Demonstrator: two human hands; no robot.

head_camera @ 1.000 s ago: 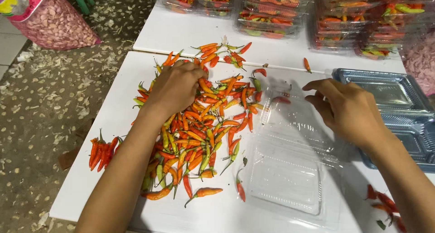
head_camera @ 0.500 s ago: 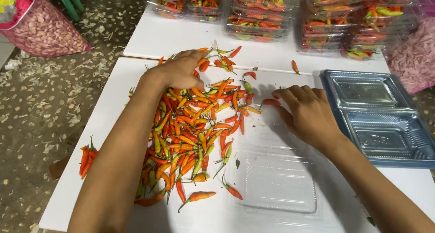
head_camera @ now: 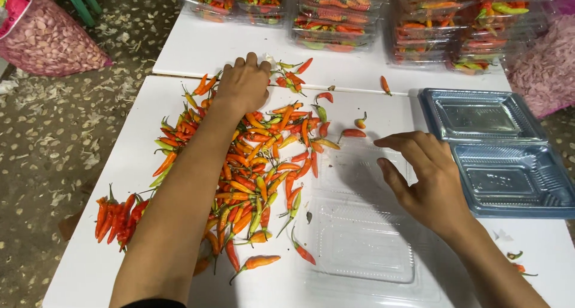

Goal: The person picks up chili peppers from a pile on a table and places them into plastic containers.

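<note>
On the white bench (head_camera: 138,164), the left hand (head_camera: 244,83) cups loose red and orange chillies (head_camera: 257,164) at the heap's far edge, the right hand (head_camera: 428,179) rests spread on the still-empty clear plastic clamshell box (head_camera: 365,236) beside them, filled boxes (head_camera: 335,14) stacked behind

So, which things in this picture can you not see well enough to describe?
- Left hand, head view: fingertips curl down at the far edge of the chili pile; whether they grip any chili is hidden.
- Clear open container: its near edge is cut off by the frame bottom; the right hand covers part.
- Packed boxes: cut off by the top edge.
- Sack: contents too small to name.
</note>
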